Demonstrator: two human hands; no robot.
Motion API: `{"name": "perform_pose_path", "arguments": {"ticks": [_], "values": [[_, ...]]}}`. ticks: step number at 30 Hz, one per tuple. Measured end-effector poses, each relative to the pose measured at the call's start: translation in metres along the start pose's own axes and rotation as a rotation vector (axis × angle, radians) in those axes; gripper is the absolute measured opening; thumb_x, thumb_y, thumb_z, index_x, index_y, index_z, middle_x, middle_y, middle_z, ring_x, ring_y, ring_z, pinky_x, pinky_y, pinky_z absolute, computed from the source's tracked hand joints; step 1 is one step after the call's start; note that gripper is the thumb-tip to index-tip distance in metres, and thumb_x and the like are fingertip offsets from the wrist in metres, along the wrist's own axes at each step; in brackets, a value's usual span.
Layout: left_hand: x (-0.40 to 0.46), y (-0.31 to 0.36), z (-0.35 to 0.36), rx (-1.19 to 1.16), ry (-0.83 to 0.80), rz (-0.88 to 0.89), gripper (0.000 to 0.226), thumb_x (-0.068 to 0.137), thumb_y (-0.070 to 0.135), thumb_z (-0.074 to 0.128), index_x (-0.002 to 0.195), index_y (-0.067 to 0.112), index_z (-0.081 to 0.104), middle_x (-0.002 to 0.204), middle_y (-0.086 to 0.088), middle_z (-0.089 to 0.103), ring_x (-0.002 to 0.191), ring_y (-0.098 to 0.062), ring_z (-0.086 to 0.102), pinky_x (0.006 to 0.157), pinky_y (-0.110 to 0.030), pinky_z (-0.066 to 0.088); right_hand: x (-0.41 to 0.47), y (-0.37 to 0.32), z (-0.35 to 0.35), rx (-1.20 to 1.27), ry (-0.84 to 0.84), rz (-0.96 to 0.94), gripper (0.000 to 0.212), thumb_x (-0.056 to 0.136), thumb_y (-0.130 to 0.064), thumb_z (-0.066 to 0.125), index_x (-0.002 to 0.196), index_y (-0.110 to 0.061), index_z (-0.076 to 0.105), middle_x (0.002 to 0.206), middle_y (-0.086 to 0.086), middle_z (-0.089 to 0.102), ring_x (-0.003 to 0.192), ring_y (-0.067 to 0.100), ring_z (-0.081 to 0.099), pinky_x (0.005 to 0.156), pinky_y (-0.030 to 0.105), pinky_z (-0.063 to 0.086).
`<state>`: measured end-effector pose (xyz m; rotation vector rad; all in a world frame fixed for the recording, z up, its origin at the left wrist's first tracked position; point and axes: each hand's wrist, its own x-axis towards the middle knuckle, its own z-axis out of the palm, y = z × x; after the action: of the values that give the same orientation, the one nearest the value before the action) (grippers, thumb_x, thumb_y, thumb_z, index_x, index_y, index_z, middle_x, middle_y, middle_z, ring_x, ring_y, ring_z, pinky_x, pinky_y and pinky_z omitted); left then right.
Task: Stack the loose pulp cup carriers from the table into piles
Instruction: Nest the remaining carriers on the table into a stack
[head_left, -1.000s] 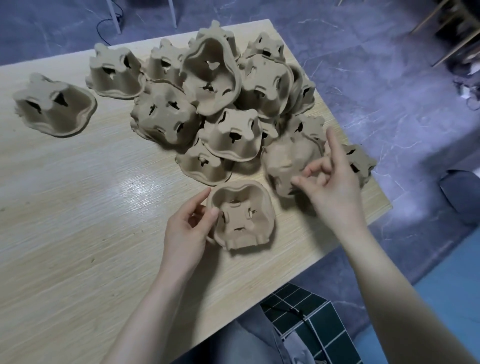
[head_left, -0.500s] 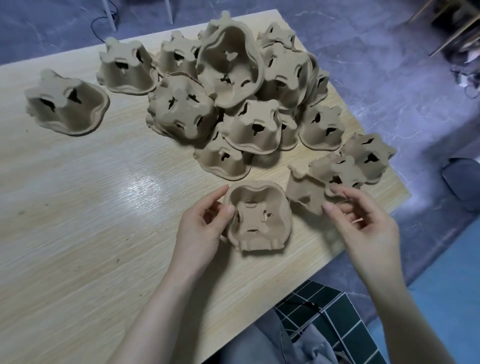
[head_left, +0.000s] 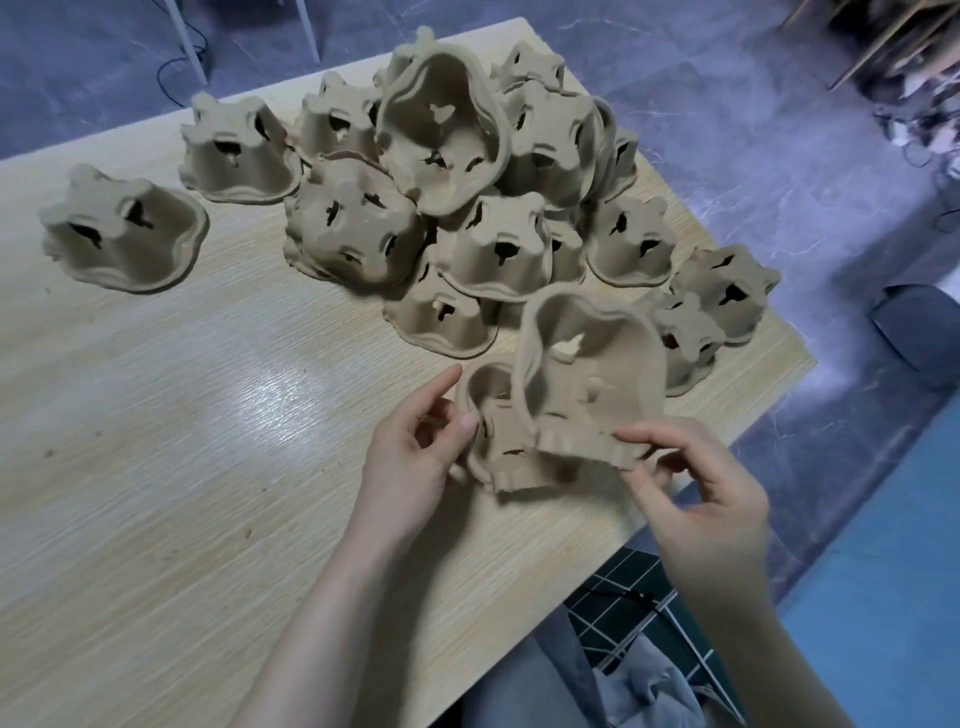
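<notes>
Now right hand (head_left: 696, 499) pinching tilted carrier's (head_left: 587, 374) rim; left hand (head_left: 415, 447) gripping lower carrier's (head_left: 498, 452) edge.

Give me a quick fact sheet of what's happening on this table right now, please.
Surface: wooden table
Left hand: steadies the open-side-up carrier lying on the table
Right hand: pinches the rim of a tilted carrier, held partly over the first
Nesting: not yet seated
Loose heap: many carriers, mostly upside down
Apart from heap: lone carrier at far left
</notes>
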<state>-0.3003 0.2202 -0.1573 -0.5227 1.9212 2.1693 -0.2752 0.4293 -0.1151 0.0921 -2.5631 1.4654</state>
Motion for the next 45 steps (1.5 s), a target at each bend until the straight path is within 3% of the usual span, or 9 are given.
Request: {"name": "perform_pose_path", "arguments": {"ticks": [9,15,20,23,28,32,34,38,45], "values": [[-0.001,0.000,0.002,-0.030,0.027,-0.031,0.036,0.094,0.008,0.061,0.118,0.034,0.066,0.074,0.010,0.065,0.053,-0.002,0.049,0.049,-0.020,0.043,0.003,0.025,0.014,-0.159,-0.188,-0.104,0.021,0.082,-0.009,0.066,0.100,-0.018,0.071,0.094,-0.012,0.065,0.090,0.003,0.057,0.077,0.010,0.041],[-0.003,-0.003,0.005,-0.019,0.082,-0.019,0.026,0.100,0.025,0.051,0.117,0.032,0.070,0.087,0.016,0.074,0.074,-0.004,0.064,0.062,-0.022,0.051,-0.001,0.035,0.010,-0.187,-0.222,-0.120,0.022,0.087,-0.014,0.057,0.103,-0.017,0.072,0.092,-0.008,0.061,0.090,0.010,0.058,0.074,0.017,0.045],[-0.006,0.003,0.011,-0.003,0.051,0.012,0.031,0.090,0.026,0.061,0.120,0.032,0.065,0.071,0.011,0.067,0.051,-0.001,0.053,0.051,-0.016,0.046,0.002,0.038,0.007,-0.169,-0.228,-0.102,0.028,0.088,-0.014,0.053,0.109,-0.023,0.069,0.093,-0.009,0.056,0.082,0.012,0.057,0.061,0.028,0.049],[-0.006,0.002,0.014,0.045,0.068,0.033,0.043,0.087,0.018,0.069,0.128,0.028,0.063,0.082,0.003,0.065,0.056,-0.001,0.056,0.050,-0.014,0.044,0.005,0.039,0.000,-0.174,-0.183,-0.081,0.037,0.089,-0.009,0.050,0.120,-0.022,0.066,0.097,-0.015,0.053,0.074,0.012,0.054,0.056,0.030,0.048],[-0.005,0.001,0.023,0.024,0.091,0.041,0.043,0.089,0.011,0.068,0.130,0.023,0.062,0.083,0.003,0.062,0.046,-0.001,0.052,0.046,-0.014,0.042,0.044,0.058,-0.031,-0.253,-0.008,0.153,0.039,0.090,-0.008,0.061,0.125,-0.027,0.061,0.108,-0.022,0.047,0.075,0.007,0.053,0.067,0.008,0.044],[0.000,-0.001,0.033,0.019,0.069,0.040,0.043,0.090,0.010,0.067,0.130,0.022,0.062,0.085,0.001,0.060,0.045,-0.001,0.051,0.046,-0.014,0.041,0.097,0.078,-0.050,-0.353,0.040,0.236,0.042,0.088,-0.024,0.067,0.129,-0.026,0.058,0.117,-0.003,0.051,0.067,0.005,0.052,0.078,0.022,0.048],[0.003,-0.001,0.037,0.031,0.056,0.045,0.042,0.090,0.010,0.067,0.130,0.023,0.062,0.084,0.001,0.060,0.047,-0.001,0.051,0.046,-0.014,0.042,0.118,0.088,-0.054,-0.433,-0.008,0.281,0.049,0.086,-0.036,0.068,0.132,-0.024,0.056,0.121,0.001,0.055,0.081,0.009,0.055,0.086,0.036,0.048],[0.008,-0.001,0.041,0.030,0.050,0.040,0.041,0.090,0.012,0.067,0.129,0.026,0.062,0.082,0.004,0.060,0.050,0.000,0.052,0.046,-0.015,0.042,0.138,0.103,-0.055,-0.462,-0.166,0.374,0.063,0.081,-0.043,0.074,0.137,-0.023,0.052,0.127,0.002,0.060,0.115,0.018,0.058,0.097,0.040,0.047],[0.011,-0.005,0.039,0.012,0.044,0.044,0.039,0.090,0.010,0.067,0.123,0.031,0.065,0.079,0.008,0.062,0.052,-0.002,0.052,0.047,-0.015,0.043,0.125,0.087,-0.044,-0.499,-0.082,0.229,0.067,0.079,-0.028,0.079,0.139,-0.027,0.050,0.119,-0.005,0.056,0.111,0.015,0.055,0.087,0.033,0.044]]}}
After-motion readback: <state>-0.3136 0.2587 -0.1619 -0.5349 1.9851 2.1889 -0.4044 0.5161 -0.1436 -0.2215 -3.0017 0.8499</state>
